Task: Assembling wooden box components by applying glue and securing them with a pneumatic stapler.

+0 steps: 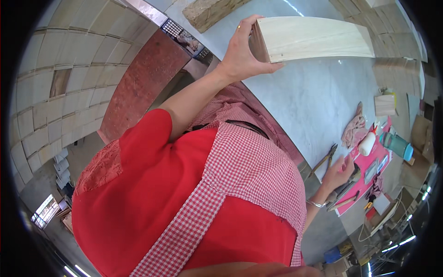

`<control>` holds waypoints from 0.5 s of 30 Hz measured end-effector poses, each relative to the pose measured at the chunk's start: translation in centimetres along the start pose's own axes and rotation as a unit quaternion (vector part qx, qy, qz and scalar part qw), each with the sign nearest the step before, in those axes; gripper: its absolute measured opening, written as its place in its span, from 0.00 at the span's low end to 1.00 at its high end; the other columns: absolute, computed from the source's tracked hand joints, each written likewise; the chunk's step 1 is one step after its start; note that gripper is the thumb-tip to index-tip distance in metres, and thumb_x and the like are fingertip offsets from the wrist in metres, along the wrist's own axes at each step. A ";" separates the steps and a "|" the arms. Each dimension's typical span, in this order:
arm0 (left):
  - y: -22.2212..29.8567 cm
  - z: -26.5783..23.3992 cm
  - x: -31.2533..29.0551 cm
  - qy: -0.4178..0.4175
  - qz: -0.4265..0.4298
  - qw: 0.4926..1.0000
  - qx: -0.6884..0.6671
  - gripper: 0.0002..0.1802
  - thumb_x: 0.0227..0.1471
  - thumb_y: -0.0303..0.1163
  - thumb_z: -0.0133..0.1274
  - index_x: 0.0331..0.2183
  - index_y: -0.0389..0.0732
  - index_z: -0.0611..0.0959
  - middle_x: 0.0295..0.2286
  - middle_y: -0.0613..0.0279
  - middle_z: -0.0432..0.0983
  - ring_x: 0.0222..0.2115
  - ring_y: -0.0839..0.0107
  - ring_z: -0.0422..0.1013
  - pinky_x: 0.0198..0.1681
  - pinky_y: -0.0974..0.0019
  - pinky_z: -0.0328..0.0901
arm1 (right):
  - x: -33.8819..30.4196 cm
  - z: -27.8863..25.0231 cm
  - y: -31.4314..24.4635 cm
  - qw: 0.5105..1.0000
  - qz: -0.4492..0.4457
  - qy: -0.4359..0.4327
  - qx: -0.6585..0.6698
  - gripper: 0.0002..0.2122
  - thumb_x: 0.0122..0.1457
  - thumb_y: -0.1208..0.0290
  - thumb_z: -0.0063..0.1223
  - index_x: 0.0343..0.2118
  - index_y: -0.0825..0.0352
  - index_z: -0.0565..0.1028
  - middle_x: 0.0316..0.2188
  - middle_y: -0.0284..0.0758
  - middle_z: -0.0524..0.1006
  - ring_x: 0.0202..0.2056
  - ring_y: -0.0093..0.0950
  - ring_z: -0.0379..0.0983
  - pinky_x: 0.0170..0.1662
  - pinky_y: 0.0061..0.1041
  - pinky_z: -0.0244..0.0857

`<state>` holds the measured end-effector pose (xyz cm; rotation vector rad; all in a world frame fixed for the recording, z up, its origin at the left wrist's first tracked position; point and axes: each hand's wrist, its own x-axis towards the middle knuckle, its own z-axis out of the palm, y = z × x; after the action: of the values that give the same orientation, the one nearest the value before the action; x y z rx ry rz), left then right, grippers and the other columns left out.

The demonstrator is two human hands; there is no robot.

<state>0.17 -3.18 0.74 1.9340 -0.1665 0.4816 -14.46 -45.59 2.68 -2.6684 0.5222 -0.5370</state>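
Note:
My left hand (244, 51) grips one end of a pale wooden box (318, 39), thumb along the near edge and fingers over the far edge. The box lies on its side at the far part of the grey-white table (318, 97). At the right, my right hand (339, 174) is low over the tools with its fingers curled together; whether something small is in them is hidden. Beside it lie pliers (328, 158) with dark jaws. A hammer (344, 201) with a wooden handle rests on a pink sheet (357, 190) near the wrist.
A crumpled pink rag (355, 130), a white squeeze bottle (367, 144) with a red tip and a teal bottle (397, 146) stand right of the table's middle. Stacked wooden boxes (69, 69) rise at left. A brown wrapped block (212, 11) lies at the far edge.

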 end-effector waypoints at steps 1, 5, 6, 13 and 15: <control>-0.1 0.0 -0.1 0.001 -0.001 1.000 -0.001 0.58 0.30 0.38 0.75 0.59 0.39 0.60 0.51 0.53 0.68 0.53 0.59 0.68 0.60 0.56 0.60 | -0.1 0.5 -1.7 0.997 -0.069 -0.010 -0.033 0.19 0.61 0.65 0.58 0.49 0.74 0.74 0.44 0.49 0.76 0.47 0.41 0.73 0.49 0.35 0.67; -0.4 0.1 0.0 0.001 -0.003 1.000 -0.026 0.59 0.29 0.39 0.76 0.59 0.39 0.59 0.51 0.53 0.67 0.54 0.59 0.67 0.61 0.56 0.59 | -1.7 1.0 -1.4 0.982 -0.099 -0.051 -0.156 0.24 0.59 0.58 0.59 0.50 0.74 0.73 0.48 0.51 0.73 0.52 0.46 0.68 0.53 0.40 0.64; -0.3 0.1 0.0 -0.004 0.005 1.000 -0.020 0.60 0.29 0.39 0.76 0.60 0.38 0.59 0.52 0.52 0.66 0.54 0.59 0.66 0.61 0.56 0.58 | -2.3 1.1 -0.6 0.975 -0.079 -0.067 -0.199 0.26 0.58 0.56 0.59 0.50 0.73 0.73 0.49 0.52 0.72 0.53 0.48 0.67 0.54 0.41 0.63; 0.7 -0.1 -0.3 0.019 0.029 0.999 -0.021 0.61 0.28 0.42 0.76 0.60 0.38 0.59 0.52 0.51 0.65 0.54 0.59 0.65 0.60 0.57 0.58 | -5.5 0.6 -0.2 0.968 -0.070 -0.081 -0.225 0.26 0.59 0.56 0.58 0.50 0.75 0.71 0.46 0.52 0.72 0.48 0.49 0.68 0.49 0.47 0.62; 0.5 -0.4 0.0 0.017 0.045 0.999 -0.004 0.59 0.29 0.43 0.76 0.59 0.37 0.61 0.51 0.51 0.66 0.52 0.59 0.66 0.58 0.57 0.60 | -5.5 0.4 -0.1 0.966 -0.070 -0.084 -0.233 0.25 0.59 0.56 0.58 0.49 0.76 0.71 0.45 0.52 0.72 0.46 0.49 0.68 0.48 0.47 0.62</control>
<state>-0.08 -2.97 1.31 1.9150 -0.2341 0.5709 -18.97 -43.07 0.82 -3.1804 0.4573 -0.2383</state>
